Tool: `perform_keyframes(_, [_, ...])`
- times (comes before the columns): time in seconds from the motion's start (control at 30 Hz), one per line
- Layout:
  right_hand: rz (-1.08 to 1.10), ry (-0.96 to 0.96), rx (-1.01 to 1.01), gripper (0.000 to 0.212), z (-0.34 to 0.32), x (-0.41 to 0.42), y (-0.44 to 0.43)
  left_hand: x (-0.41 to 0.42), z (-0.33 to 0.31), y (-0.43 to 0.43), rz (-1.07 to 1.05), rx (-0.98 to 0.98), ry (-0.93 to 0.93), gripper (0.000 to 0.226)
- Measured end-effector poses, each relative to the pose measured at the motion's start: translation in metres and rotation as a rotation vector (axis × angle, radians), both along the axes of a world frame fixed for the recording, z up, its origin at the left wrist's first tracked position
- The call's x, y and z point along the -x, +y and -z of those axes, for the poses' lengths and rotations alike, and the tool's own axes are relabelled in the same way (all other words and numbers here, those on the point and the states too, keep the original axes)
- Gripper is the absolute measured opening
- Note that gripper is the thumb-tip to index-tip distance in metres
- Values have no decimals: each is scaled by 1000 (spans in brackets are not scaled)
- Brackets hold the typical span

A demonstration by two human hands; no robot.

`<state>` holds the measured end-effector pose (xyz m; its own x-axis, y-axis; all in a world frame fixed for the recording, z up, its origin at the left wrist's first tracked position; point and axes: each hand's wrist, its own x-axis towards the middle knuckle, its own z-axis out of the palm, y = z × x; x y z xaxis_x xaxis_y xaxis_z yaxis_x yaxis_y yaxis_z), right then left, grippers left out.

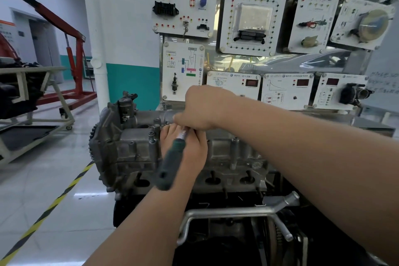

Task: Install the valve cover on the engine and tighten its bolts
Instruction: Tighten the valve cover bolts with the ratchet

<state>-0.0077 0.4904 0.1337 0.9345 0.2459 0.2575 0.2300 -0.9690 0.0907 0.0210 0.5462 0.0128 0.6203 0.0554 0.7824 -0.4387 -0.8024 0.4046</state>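
Note:
The grey valve cover (138, 142) sits on top of the engine (233, 179) in the middle of the view. A ratchet wrench with a dark green handle (170, 164) slants from the cover toward me. My right hand (203, 108) comes in from the right and grips the wrench's metal head end over the cover's far edge. Beneath the wrench, my left hand (194, 151) lies palm down on the cover with its fingers stretched toward the wrench head. The socket and the bolt under it are hidden by both hands. Bolts (151, 135) stand up along the cover's near edge.
A board of white training panels (250, 19) stands right behind the engine. A bare metal pipe (226, 211) runs across the engine's front below my arms. At the left are a red engine crane (73, 56), a cart (32, 101) and yellow-black floor tape (54, 201).

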Motion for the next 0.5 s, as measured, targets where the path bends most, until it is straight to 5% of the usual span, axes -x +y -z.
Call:
perform_keyframes(0.23, [-153, 11, 269, 38, -23, 4, -23, -4, -1, -1, 29, 22, 96, 44])
perform_keyframes(0.37, [-74, -141, 345, 36, -10, 6, -10, -2, 1, 2, 70, 49, 49, 24])
perform_keyframes(0.5, [-52, -78, 250, 45, -10, 7, 5, 1, 2, 2, 2, 12, -42, 15])
